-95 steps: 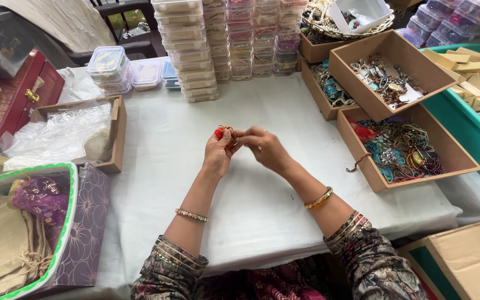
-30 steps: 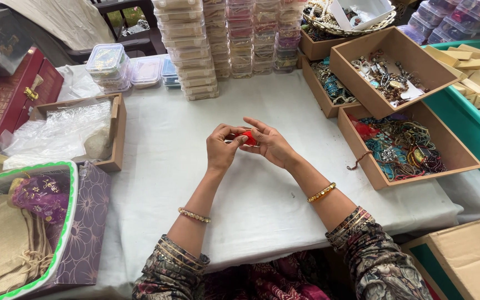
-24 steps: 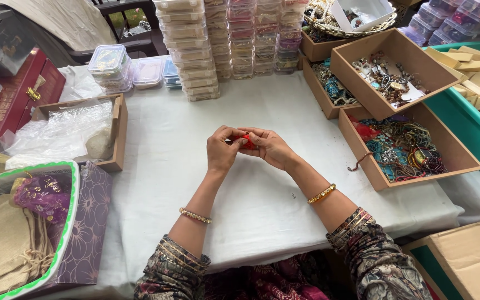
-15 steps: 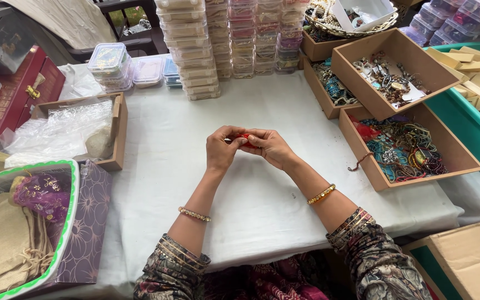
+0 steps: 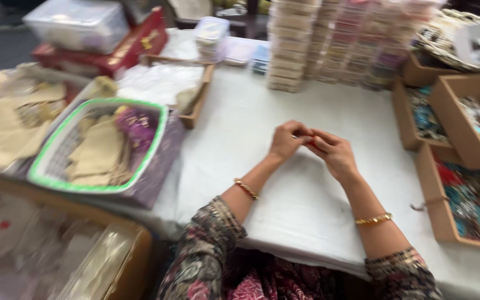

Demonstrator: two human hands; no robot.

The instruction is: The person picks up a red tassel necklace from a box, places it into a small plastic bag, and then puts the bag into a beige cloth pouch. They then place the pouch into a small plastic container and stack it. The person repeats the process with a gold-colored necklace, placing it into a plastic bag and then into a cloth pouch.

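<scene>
My left hand point(image 5: 287, 140) and my right hand point(image 5: 335, 155) meet over the white-covered table point(image 5: 251, 122), fingertips pressed together. Between them they pinch a small red item point(image 5: 310, 142), mostly hidden by the fingers. A gold bangle circles each wrist. The frame is blurred by head motion.
A green-rimmed basket point(image 5: 98, 145) with beige pouches stands at the left. Stacks of flat boxes point(image 5: 329, 41) line the far edge. Cardboard trays of colourful jewellery point(image 5: 462, 194) sit at the right. A red case point(image 5: 120, 47) and clear plastic tubs lie far left.
The view has swung to the left, so the basket sits nearer the middle. My hands stay together on the small red item, which is now more covered by my fingers.
</scene>
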